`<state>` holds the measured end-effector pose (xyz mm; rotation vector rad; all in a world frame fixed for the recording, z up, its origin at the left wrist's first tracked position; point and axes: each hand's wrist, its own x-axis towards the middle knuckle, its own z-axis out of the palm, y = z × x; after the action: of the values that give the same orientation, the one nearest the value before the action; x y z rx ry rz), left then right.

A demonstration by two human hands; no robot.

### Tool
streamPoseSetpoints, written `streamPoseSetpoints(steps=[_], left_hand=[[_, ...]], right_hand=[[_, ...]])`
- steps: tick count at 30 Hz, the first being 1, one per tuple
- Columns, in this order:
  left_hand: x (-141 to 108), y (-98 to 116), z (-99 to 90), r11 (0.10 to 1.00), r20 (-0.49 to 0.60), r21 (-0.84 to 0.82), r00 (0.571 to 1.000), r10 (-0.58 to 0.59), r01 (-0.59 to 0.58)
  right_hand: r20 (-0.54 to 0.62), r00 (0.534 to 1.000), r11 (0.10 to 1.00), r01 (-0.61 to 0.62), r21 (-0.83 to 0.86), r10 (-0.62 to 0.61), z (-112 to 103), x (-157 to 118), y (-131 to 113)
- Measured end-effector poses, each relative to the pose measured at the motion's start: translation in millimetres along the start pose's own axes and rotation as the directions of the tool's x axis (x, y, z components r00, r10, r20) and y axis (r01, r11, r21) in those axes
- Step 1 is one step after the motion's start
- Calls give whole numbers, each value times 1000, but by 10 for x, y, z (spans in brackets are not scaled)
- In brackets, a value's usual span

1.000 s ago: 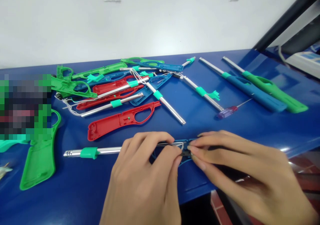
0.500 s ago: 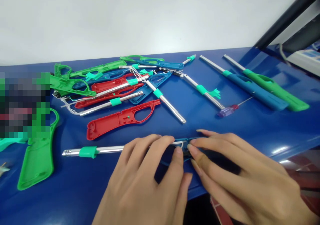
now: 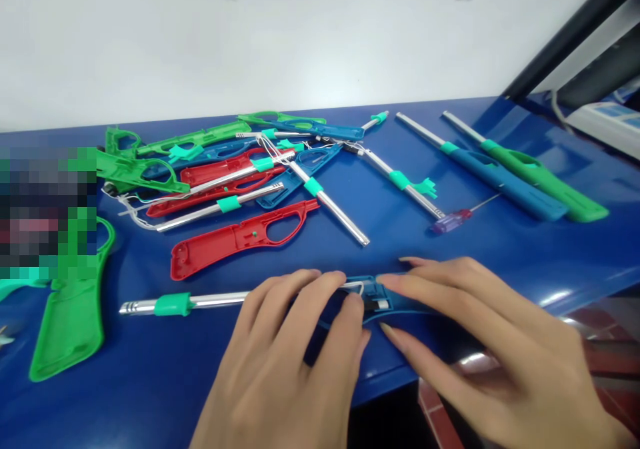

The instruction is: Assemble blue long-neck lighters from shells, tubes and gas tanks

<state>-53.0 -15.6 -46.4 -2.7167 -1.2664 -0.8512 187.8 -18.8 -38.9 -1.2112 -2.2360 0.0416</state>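
A blue lighter half-shell (image 3: 410,302) lies near the table's front edge, its inner side facing up. A silver tube (image 3: 215,299) with a green collar (image 3: 173,304) extends left from it. My left hand (image 3: 290,342) is closed over the shell and the tube's inner end, hiding part of both. A white wire and a small black part with a white end (image 3: 375,305) show in the shell beside my left thumb. My right hand (image 3: 495,342) has its index fingertip on the shell's far rim. Its thumb is spread apart, just in front of the near rim.
Behind lie a red half-shell (image 3: 240,239) and a pile of green, red and blue shells with silver tubes. A screwdriver (image 3: 453,221) touches the blue lighter (image 3: 515,182); a green lighter (image 3: 560,186) lies beside it. A green half-shell (image 3: 70,329) is at left.
My right thumb and fingers have parted, uncovering the black part with the white end in the shell. My left hand stays on the shell. The view has shifted slightly.
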Motion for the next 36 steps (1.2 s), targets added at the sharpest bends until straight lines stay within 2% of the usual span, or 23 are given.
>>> streamPoseSetpoints(steps=[5, 16, 30, 36], left_hand=[[-6, 39, 26, 998, -63, -21, 997, -53, 52], [-42, -17, 20, 998, -14, -44, 999, -52, 51], [-38, -58, -26, 998, 87, 14, 995, 52, -54], [-15, -25, -25, 1000, 57, 19, 998, 20, -21]], right_hand=[[14, 1000, 1000, 20, 22, -20, -9, 13, -5], [-21, 1000, 1000, 10, 27, -9, 9, 8, 3], [-19, 1000, 997, 19, 71, -18, 18, -3, 10], [3, 998, 995, 58, 85, -59, 16, -41, 37]])
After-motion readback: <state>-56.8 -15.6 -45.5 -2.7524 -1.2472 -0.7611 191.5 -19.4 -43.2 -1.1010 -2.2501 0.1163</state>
